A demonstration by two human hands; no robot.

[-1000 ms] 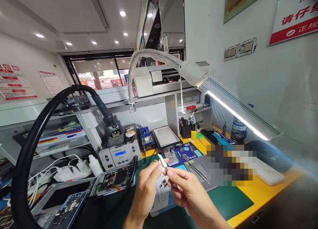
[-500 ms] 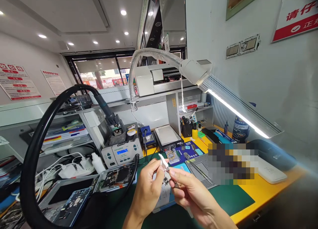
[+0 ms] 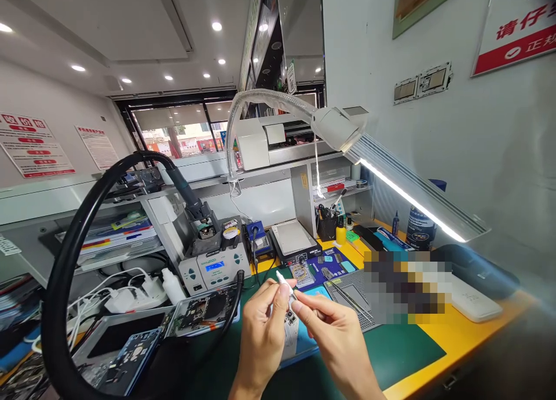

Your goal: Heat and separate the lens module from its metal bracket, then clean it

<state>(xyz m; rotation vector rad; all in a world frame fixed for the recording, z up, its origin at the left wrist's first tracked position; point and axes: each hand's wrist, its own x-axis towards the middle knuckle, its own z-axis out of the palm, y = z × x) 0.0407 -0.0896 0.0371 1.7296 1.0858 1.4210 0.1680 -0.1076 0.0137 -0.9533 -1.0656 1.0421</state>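
Above the green work mat [image 3: 403,351], the left hand [image 3: 263,322] pinches a slim white piece [image 3: 281,277], its tip jutting upward, while the right hand [image 3: 333,327] grasps its lower end, presumably because two grips steady something so small

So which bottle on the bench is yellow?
The dark-capped bottle just right of the black tool holder: its body is yellow, unlike the white bottle and the slim blue bottle.

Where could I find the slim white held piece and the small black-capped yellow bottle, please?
Slim white held piece [image 3: 281,278]: head view, its exposed upper part.
Small black-capped yellow bottle [image 3: 340,234]: head view, its yellow body.
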